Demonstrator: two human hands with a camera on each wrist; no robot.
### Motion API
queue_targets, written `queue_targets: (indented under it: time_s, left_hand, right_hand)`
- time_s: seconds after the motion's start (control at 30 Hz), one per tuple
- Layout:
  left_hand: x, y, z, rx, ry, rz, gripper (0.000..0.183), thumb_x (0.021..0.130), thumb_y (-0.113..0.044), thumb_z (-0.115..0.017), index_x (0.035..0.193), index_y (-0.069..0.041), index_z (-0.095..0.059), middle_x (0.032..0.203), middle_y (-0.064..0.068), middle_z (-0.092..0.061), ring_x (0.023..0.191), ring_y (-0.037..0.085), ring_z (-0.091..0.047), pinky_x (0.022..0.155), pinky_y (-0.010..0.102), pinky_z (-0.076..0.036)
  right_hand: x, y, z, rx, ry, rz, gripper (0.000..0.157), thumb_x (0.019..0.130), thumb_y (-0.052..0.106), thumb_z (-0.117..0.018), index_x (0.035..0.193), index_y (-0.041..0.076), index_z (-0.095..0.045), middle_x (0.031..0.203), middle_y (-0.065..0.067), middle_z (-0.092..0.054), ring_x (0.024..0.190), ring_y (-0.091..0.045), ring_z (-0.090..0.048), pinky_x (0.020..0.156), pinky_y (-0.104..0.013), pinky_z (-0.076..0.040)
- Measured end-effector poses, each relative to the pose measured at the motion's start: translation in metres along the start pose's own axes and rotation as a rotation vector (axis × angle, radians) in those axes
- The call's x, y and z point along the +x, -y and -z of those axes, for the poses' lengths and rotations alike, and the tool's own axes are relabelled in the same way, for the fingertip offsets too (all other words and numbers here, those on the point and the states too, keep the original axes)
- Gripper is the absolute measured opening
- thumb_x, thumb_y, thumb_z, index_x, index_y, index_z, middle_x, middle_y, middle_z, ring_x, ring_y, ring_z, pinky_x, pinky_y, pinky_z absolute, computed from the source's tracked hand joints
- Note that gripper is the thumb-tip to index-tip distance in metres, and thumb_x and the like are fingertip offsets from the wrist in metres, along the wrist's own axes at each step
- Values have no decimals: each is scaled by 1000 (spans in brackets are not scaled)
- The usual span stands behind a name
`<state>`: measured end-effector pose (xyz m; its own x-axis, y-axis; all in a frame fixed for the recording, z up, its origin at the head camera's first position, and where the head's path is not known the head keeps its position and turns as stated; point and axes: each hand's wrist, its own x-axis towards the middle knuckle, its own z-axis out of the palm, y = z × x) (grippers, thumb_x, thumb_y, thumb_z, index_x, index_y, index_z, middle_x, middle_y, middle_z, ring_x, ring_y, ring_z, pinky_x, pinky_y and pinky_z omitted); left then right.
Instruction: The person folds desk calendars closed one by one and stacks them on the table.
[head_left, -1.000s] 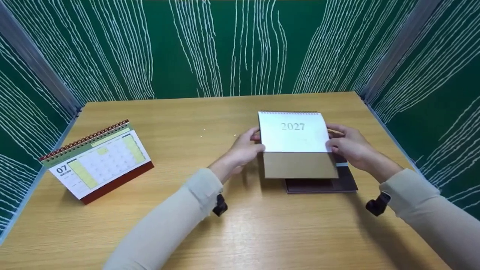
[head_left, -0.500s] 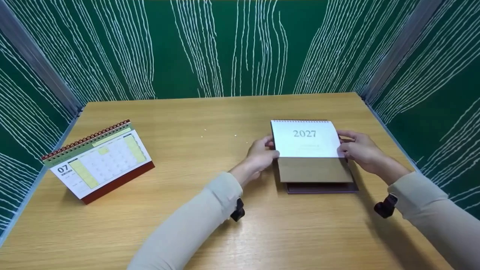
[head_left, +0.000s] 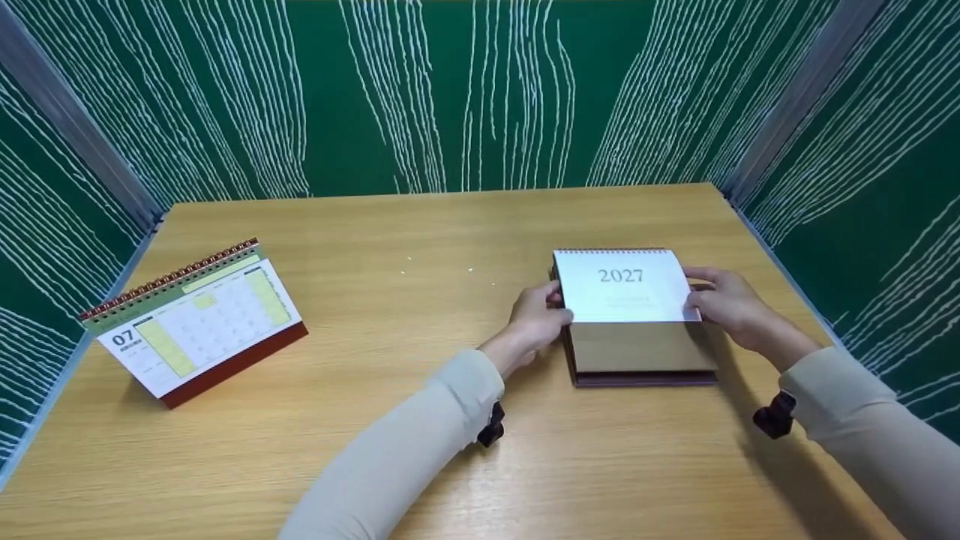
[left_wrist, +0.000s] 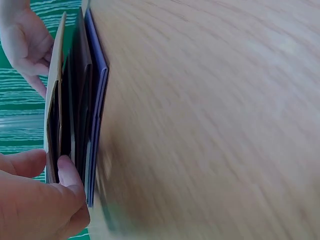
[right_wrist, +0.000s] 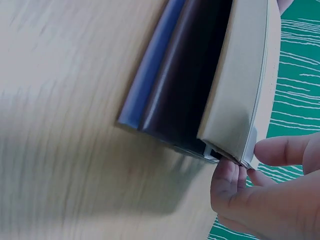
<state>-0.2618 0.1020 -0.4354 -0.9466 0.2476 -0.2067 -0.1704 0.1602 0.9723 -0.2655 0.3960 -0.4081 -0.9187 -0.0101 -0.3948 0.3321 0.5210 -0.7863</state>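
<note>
Over on the right side of the worktop [head_left: 420, 465], going by the head view, sits a desk calendar with a white page reading 2027 [head_left: 622, 289] and a plain brown board [head_left: 641, 349] showing below it. It's right on top of a dark flat pile [head_left: 645, 381], whose front edge pokes out underneath. Left hand [head_left: 536, 315] has the left edge pinched, right hand [head_left: 724, 300] has the right edge, so the fingers on both are only about as far apart as the calendar is thick. Way off to the left, well apart from all that, a second calendar [head_left: 202, 322] stands tented at an angle, page 07 showing, red spiral along the top. A few tiny white specks [head_left: 470, 270] lie between the two, and green walls [head_left: 367, 150] with wavy white lines go round the back and sides.

Left wrist view is basically edge-on: thumb on the outer face, fingers tucked behind the calendar's edge, and the dark pile shows brown and purple layers. You can see the right hand at the far edge too.

Right wrist view: thumb on the white page side, fingers curled under the corner, with a dark gap between the brown board and the pile. Can't tell if they touch further along.
</note>
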Motion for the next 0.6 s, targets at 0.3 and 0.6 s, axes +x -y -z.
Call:
queue_targets:
  time_s: [0.3,0.6]
  left_hand:
    - [-2,6,-1,40,20,-16,67,94,9,-63,158,-1,-47,128,9,-59,128,25,-55,111,35,-49]
    - [-2,9,-4,63,33,-22,67,95,12,-61,158,-6,-50,118,8,-54,113,20,-54,91,27,-52]
  right_hand:
    - [2,-3,-5,-89,-47,8,75,101,1,-47,168,-4,-12,168,-38,-18,147,-49,-31,123,-62,-31]
    - [3,-2,-9,-174,-66,5,72,103,1,-45,167,-6,-13,168,-38,-19,145,-50,-32,123,-64,-29]
